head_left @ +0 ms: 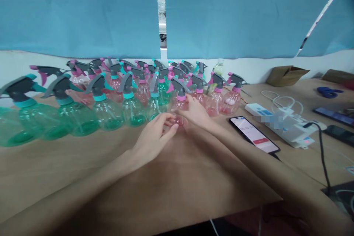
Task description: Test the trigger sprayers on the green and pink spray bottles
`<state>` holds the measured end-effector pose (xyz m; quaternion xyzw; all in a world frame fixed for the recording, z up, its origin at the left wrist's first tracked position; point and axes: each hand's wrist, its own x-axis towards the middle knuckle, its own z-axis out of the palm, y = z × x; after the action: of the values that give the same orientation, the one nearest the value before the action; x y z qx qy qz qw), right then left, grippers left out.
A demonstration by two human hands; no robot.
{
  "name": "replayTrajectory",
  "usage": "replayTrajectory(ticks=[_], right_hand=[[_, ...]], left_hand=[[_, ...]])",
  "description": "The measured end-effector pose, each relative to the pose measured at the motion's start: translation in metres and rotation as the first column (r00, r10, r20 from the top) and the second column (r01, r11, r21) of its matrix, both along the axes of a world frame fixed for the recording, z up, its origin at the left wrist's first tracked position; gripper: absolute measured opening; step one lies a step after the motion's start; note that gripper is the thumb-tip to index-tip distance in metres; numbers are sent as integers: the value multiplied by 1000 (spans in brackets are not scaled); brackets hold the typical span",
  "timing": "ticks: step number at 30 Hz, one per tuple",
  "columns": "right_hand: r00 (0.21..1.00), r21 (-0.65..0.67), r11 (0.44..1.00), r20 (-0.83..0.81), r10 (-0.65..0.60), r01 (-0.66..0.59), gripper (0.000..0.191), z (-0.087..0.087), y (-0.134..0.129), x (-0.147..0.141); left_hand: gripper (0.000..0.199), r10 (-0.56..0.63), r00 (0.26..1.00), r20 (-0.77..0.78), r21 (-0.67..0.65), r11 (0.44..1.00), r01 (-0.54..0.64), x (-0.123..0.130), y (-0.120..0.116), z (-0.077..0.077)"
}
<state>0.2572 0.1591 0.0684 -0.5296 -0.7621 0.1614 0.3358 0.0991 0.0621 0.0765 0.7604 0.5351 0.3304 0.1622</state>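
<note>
A pink spray bottle [181, 98] with a grey and pink trigger head stands upright at the front of the group. My right hand [196, 112] is closed on its right side, the thumb across the front of the clear body. Just left of and below that bottle is my left hand [156, 131], with curved fingers and the thumb apart, holding nothing. Whether its fingertips touch the bottle is hard to tell. Beside it on the left stands a green spray bottle [136, 112], one of several in a front row.
More pink and green spray bottles [142, 92] crowd behind, near the blue curtain [110, 14]. To the right lie a phone [254, 134] showing a timer, a white power strip [276, 123] with cables, blue scissors [329, 91] and a brown box [284, 75]. The table edge is close in front.
</note>
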Motion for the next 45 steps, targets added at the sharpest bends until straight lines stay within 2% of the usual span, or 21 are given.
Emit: replayTrajectory(ticks=[3,6,8,10,12,15,21,24,28,30,32,34,36,40,45], right_hand=[[995,16,1000,100,-14,13,59,1,-23,7],[979,91,995,193,-67,50,50,3,-48,12],[970,145,988,229,-78,45,52,2,-62,13],[976,190,982,213,-51,10,60,-2,-75,11],[988,218,975,151,13,-46,66,-7,-85,7],[989,242,960,62,131,-142,72,-16,-98,-1],[960,203,946,-71,271,-252,85,-26,-118,-21],[908,178,913,-145,394,-367,91,-28,-116,-27],[813,114,845,-233,534,-523,107,-35,-97,-22],[785,97,815,-224,577,-571,103,-41,-83,-11],[806,80,824,-176,565,-561,88,-46,-69,3],[831,47,833,-55,553,-551,67,-49,-58,16],[829,23,830,63,555,-557,58,-51,-49,26],[808,-5,827,210,550,-562,58,-57,-40,31],[820,-24,849,248,516,-527,72,-67,-36,27]], left_hand=[[31,86,992,88,39,995,-90,-1,5,3],[53,142,982,123,94,983,-155,2,12,6],[73,139,982,125,97,984,-152,6,16,9],[83,110,983,148,85,989,-124,12,17,12],[81,70,981,183,76,993,-85,17,16,15],[67,18,976,217,64,997,-33,22,12,19],[42,16,960,281,65,997,-35,13,3,21],[39,39,928,371,57,996,-64,4,1,20],[40,28,895,444,15,999,-38,-12,2,21],[34,33,895,445,-11,999,-32,-19,4,22],[30,41,900,434,-31,999,-30,-23,5,23],[28,28,906,423,-36,999,-14,-25,6,22],[26,24,914,404,-39,999,-9,-25,8,22],[18,33,925,379,-21,999,-27,-22,11,21],[11,36,942,333,19,999,-45,-22,14,24]])
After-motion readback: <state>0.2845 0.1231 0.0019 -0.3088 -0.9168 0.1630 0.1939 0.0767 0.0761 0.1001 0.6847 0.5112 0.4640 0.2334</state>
